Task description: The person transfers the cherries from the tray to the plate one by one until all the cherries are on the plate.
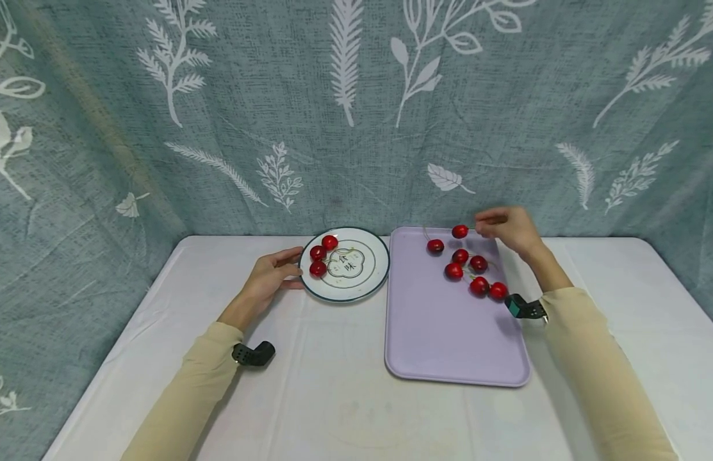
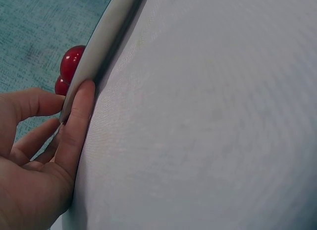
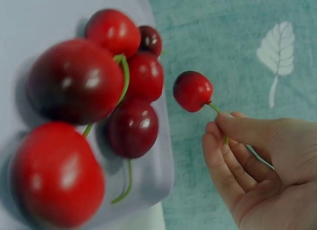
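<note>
My right hand pinches the green stem of a cherry between thumb and fingertips. In the right wrist view the red fruit, darker on one side, hangs clear of the tray's edge. Several other cherries lie on the upper part of the lilac tray, some with green stems. At the left, my left hand holds the rim of a white plate, with digits on both sides of the edge in the left wrist view. Three cherries sit on the plate's left side.
A white cloth covers the table. Behind it hangs a teal curtain with white leaf prints, close to the far edge of plate and tray. The plate stands just left of the tray.
</note>
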`<state>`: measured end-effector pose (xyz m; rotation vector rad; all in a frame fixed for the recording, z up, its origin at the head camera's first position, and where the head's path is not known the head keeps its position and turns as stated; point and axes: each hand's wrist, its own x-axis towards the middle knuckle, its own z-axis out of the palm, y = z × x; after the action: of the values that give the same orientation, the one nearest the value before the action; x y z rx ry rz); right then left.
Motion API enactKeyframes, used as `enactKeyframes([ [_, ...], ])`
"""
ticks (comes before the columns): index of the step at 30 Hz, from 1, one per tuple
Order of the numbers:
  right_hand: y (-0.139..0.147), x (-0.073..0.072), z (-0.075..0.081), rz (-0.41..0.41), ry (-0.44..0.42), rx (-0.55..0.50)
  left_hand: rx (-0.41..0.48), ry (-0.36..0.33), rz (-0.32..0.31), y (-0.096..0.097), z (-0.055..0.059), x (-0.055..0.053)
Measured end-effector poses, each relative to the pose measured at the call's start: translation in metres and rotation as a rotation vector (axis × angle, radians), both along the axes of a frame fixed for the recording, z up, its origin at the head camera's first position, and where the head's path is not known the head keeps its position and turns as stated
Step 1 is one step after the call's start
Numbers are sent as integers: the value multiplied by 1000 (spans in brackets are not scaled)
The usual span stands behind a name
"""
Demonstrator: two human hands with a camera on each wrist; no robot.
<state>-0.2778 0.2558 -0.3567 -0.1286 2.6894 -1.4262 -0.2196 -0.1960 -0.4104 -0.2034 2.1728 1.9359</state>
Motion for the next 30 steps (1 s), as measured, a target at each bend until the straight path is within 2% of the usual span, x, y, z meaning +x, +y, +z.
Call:
enactKeyframes([
  [8, -18, 8, 11, -13, 85, -15, -4, 1, 5, 0, -1, 1],
  [14, -31, 10, 11, -19, 159, -98, -9, 9, -1, -1, -2, 1],
  [23, -42, 10, 9, -70, 146, -237, -15, -7, 0, 2, 0, 2],
  [30, -52, 10, 7, -60, 126, -296, -17, 1, -1, 1, 0, 0],
])
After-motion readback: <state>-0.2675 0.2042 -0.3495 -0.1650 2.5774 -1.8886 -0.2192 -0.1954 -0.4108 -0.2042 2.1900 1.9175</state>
